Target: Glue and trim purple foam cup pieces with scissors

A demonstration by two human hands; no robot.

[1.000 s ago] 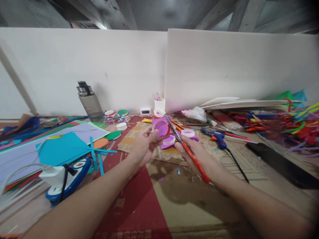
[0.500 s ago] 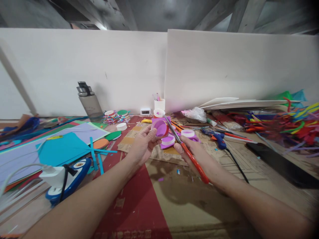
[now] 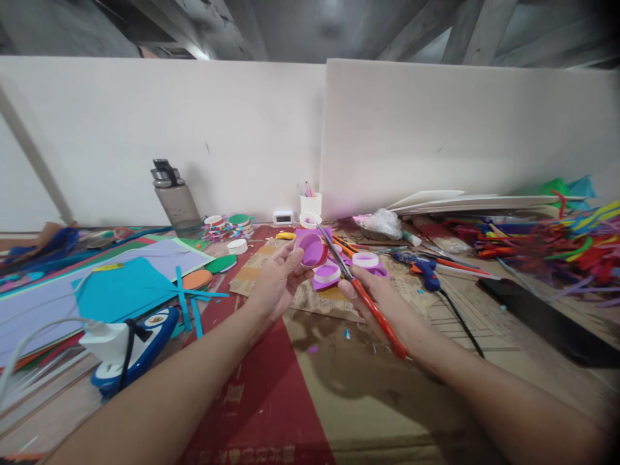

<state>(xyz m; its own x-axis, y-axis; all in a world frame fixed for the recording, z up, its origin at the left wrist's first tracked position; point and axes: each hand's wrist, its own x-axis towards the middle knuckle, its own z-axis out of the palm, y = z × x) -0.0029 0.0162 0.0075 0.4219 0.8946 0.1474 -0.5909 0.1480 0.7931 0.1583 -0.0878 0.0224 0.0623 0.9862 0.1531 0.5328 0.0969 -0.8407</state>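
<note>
Pinched between the fingers of my left hand [image 3: 279, 278] is a small round paper cup [image 3: 310, 249], purple inside with a red band on its side. A purple sheet edge shows around its rim. My right hand [image 3: 375, 294] is closed around scissors [image 3: 371, 303] with red handles, their blades pointing up and away, right beside the cup. Whether the blades touch the purple sheet I cannot tell. Just beyond the hands, a white ring [image 3: 327, 272] and another white ring [image 3: 365, 259] stand on purple pieces.
Left lie blue sheets [image 3: 121, 290], paper strips and a blue-and-white power strip [image 3: 140, 349]. A grey bottle [image 3: 177, 203] stands behind them. On the right are a blue glue gun [image 3: 426, 274] with its cord, a black phone-like slab [image 3: 547, 320] and bright pipe cleaners [image 3: 527, 239].
Hardly anything differs. Both hands, the cup and the scissors hold nearly the same place, with only a very slight shift of the whole view.
</note>
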